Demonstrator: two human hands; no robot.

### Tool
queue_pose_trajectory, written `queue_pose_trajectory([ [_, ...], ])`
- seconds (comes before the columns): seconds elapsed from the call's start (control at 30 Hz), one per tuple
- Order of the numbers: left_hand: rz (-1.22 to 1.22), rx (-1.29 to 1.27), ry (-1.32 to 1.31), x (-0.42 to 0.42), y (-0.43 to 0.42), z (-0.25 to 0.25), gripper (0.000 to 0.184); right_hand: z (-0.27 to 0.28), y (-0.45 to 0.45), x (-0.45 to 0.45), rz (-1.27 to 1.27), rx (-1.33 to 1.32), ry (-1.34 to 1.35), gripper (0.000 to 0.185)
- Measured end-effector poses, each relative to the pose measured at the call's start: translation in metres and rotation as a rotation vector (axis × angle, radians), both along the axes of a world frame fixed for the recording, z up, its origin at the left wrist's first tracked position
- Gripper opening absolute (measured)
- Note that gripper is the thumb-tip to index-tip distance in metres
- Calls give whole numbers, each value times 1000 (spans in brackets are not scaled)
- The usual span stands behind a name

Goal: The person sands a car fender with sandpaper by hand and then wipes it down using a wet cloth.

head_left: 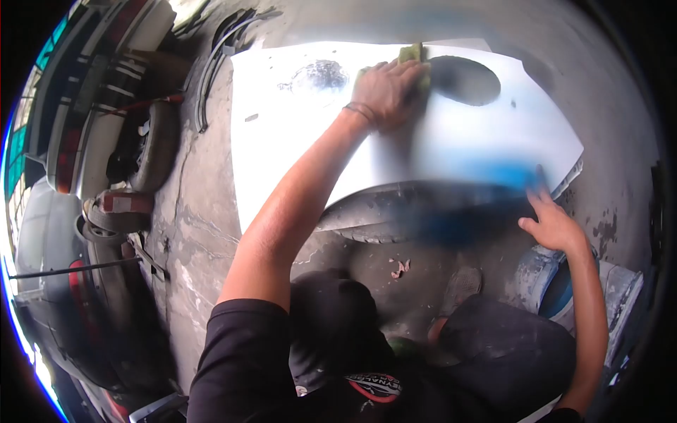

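A large white car body panel (282,162) lies flat before me, with a dark oval opening (469,81) and a grey patch (321,74). My left hand (390,92), with a thin band at the wrist, presses a yellow-green sponge (411,53) to the panel's far part, between patch and opening. The sponge is mostly hidden under the fingers. My right hand (557,224) is open at the panel's near right edge, thumb and fingers apart, holding nothing. Its fingertips are near the rim; whether they touch it I cannot tell. Blue blur covers part of that edge.
Under the panel is a tyre (367,235). A blue-grey bucket (539,275) stands by my right forearm. Parked cars (84,106) and a wheel (156,144) line the left. Curved strips (209,77) and small scraps (400,268) lie on the concrete floor.
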State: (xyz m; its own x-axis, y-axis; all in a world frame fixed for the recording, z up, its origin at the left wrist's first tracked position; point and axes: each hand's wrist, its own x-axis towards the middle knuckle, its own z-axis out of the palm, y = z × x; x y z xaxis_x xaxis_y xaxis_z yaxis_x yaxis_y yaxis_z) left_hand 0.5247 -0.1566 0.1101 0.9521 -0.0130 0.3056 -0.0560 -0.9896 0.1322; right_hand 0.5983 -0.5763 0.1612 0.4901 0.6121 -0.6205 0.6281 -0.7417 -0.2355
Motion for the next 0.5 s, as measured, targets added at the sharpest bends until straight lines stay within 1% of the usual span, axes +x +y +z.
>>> queue_pose_trajectory([
  [0.03,-26,-26,18,6,15,-3,48,2,1,-2,-1,-7,2,94],
  [0.1,20,-136,68,15,59,-9,50,3,3,-4,-8,-28,5,97],
  [0.13,142,-185,177,12,80,-1,51,2,3,-5,-14,-26,9,99],
  [0.17,71,-104,38,14,126,-30,45,1,4,-4,-23,-21,12,101],
  [0.2,179,-168,96,5,160,-29,45,0,4,-4,-27,-29,16,101],
  [0.23,190,-35,86,-14,187,-25,45,-3,2,-4,-43,7,25,100],
  [0.27,178,256,72,-26,277,-80,50,-5,0,-4,-62,43,33,100],
  [0.3,423,137,175,-62,337,-97,56,-6,-2,-3,-69,38,38,100],
  [0.33,668,18,276,-80,368,-103,63,-6,-3,-2,-60,78,33,98],
  [0.37,712,-72,158,-111,330,-57,64,-6,-5,-1,-52,120,26,95],
  [0.43,891,-150,155,-150,353,-69,61,-4,-4,2,-80,122,66,93],
  [0.5,863,-178,176,-141,342,-61,58,2,-1,3,-115,136,92,90],
])
